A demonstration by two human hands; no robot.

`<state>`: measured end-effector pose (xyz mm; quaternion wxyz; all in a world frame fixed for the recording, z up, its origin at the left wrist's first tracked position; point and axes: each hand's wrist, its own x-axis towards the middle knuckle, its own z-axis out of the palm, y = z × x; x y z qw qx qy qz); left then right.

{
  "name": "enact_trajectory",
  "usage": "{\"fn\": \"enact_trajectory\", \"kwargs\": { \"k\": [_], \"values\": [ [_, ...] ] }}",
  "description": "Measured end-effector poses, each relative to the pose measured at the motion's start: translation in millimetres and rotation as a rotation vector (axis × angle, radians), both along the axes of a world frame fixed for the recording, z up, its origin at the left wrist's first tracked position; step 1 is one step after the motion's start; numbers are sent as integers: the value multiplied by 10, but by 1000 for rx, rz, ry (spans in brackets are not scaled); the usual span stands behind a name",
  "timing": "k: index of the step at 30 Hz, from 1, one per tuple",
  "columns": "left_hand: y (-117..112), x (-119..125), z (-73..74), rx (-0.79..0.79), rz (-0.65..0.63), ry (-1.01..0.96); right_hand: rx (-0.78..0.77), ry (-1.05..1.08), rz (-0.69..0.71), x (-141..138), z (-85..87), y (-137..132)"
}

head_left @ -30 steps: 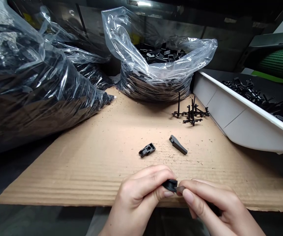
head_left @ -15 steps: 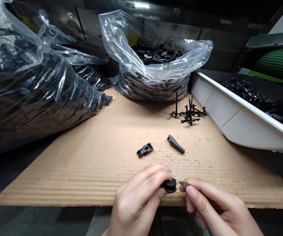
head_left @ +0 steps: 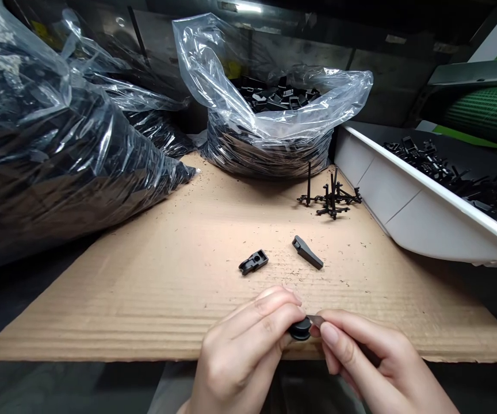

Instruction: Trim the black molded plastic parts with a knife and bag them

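My left hand (head_left: 248, 345) is closed around a small black plastic part (head_left: 301, 329) with a rounded, grooved end that sticks out past the fingertips. Between thumb and forefinger, my right hand (head_left: 360, 351) pinches a small pointed metal blade (head_left: 316, 320). The blade's tip meets the upper edge of the black part's rounded end. Beyond the hands, a short black plastic piece with a square opening (head_left: 253, 262) lies on the cardboard. A longer tapered black piece (head_left: 308, 252) lies to its right.
Cardboard (head_left: 145, 287) covers the worktop, scattered with fine shavings. Black sprues (head_left: 331, 198) lie farther back. An open clear bag (head_left: 270, 138) of black parts stands behind, a large filled bag (head_left: 67, 167) at left. A white tray (head_left: 404, 195) of black parts is at right.
My right hand has moved slightly left, bringing the blade from just beside the black part into contact with its edge. The left hand still grips the part.
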<state>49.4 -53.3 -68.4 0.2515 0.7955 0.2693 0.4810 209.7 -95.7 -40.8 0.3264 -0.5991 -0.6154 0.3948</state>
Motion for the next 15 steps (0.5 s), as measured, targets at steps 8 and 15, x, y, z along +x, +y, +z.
{"fn": "enact_trajectory", "kwargs": {
  "k": [8,15],
  "values": [
    [-11,9,94,-183,-33,-18,-262,155,227,151,135,188],
    [24,8,130,-338,-14,-73,-442,515,216,94,72,154]
  ]
}}
